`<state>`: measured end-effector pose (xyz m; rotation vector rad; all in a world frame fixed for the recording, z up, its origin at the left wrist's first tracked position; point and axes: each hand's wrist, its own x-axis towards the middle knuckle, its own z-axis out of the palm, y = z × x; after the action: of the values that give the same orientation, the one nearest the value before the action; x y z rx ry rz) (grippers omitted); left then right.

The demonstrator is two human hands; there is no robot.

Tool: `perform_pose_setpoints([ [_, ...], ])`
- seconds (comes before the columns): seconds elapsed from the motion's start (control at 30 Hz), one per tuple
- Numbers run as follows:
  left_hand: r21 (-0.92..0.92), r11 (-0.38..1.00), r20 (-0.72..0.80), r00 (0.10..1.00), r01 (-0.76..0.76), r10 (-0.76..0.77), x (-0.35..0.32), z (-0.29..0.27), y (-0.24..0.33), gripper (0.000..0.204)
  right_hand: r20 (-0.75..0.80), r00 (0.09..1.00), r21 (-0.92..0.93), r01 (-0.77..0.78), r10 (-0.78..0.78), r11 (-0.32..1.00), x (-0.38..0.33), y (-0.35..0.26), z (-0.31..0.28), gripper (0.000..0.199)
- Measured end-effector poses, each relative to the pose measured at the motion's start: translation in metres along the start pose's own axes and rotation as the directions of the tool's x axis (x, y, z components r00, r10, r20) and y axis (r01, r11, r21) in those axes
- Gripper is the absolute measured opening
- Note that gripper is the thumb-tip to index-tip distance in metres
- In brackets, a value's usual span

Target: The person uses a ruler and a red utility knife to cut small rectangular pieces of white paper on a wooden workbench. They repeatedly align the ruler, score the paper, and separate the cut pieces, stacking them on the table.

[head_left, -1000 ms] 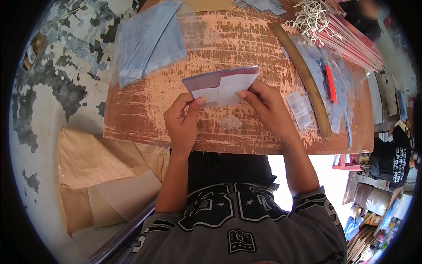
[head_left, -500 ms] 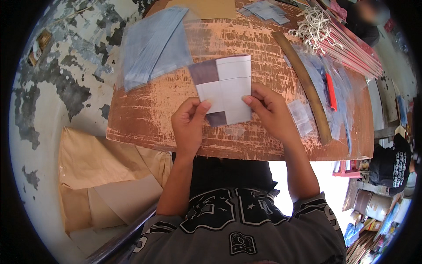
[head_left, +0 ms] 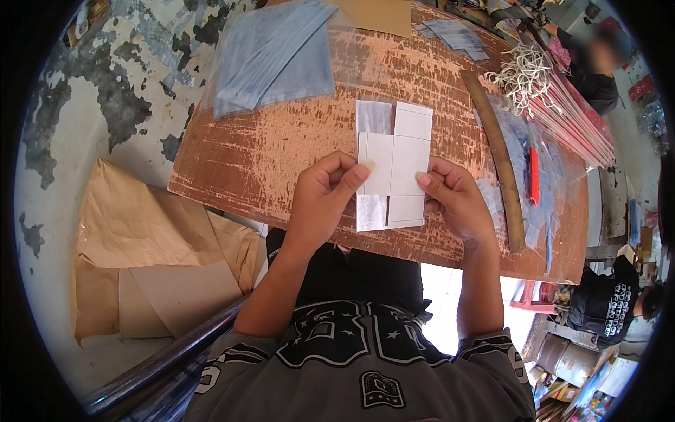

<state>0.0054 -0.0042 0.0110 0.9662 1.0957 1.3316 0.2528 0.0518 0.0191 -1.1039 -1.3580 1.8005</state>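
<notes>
One white packet (head_left: 392,165), its flat panels set over a greyish, shiny backing, is between your two hands, over the near part of the table. Its long axis runs near to far, away from your body, leaning only slightly, so the long sides face left and right, one toward each hand. Neither hand is clearly nearer: your left hand (head_left: 325,198) pinches the left long side around mid-length, thumb on the upper face and fingers curled at the edge, while your right hand (head_left: 460,204) has the right long side in a similar closed pinch, a little lower. From above, you can't really tell whether the packet's near end touches the wood or hangs above it.

Beyond it, the worn brown table (head_left: 281,151) carries a fanned stack of clear bags (head_left: 281,67) at the far left. To the right of your right hand, a long brown strip (head_left: 498,158) runs near to far, with loose clear plastic (head_left: 519,126) and a slim red tool (head_left: 534,176) past it. Farther right lies a bundle of pinkish sticks (head_left: 573,130) with white cords (head_left: 522,81).
</notes>
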Motion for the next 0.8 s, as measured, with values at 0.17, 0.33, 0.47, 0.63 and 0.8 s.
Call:
perform_pose_setpoints([
  [0.17, 0.061, 0.996, 0.034, 0.998, -0.063, 0.061, 0.0, -0.007, -0.005, 0.02, 0.002, 1.0, -0.041, 0.004, -0.004, 0.999, -0.003, -0.003, -0.002, 0.037],
  [0.33, 0.052, 0.999, 0.035, 0.999, -0.013, 0.011, -0.005, -0.006, -0.001, 0.021, 0.006, 1.0, -0.012, 0.002, -0.002, 1.0, -0.005, -0.004, 0.0, 0.039],
  [0.47, 0.088, 0.996, 0.039, 0.999, -0.027, 0.023, -0.003, -0.007, -0.008, 0.02, -0.024, 1.0, 0.001, 0.001, -0.001, 1.0, -0.005, -0.001, -0.002, 0.039],
  [0.63, 0.109, 0.992, 0.023, 0.998, -0.058, 0.056, -0.003, -0.005, -0.014, 0.02, -0.021, 1.0, -0.039, 0.011, -0.011, 0.999, -0.005, -0.001, -0.003, 0.037],
  [0.8, 0.076, 0.996, 0.038, 0.998, 0.039, -0.042, -0.006, -0.009, -0.011, 0.019, -0.008, 1.0, -0.06, 0.002, -0.002, 0.998, -0.01, -0.007, 0.0, 0.035],
])
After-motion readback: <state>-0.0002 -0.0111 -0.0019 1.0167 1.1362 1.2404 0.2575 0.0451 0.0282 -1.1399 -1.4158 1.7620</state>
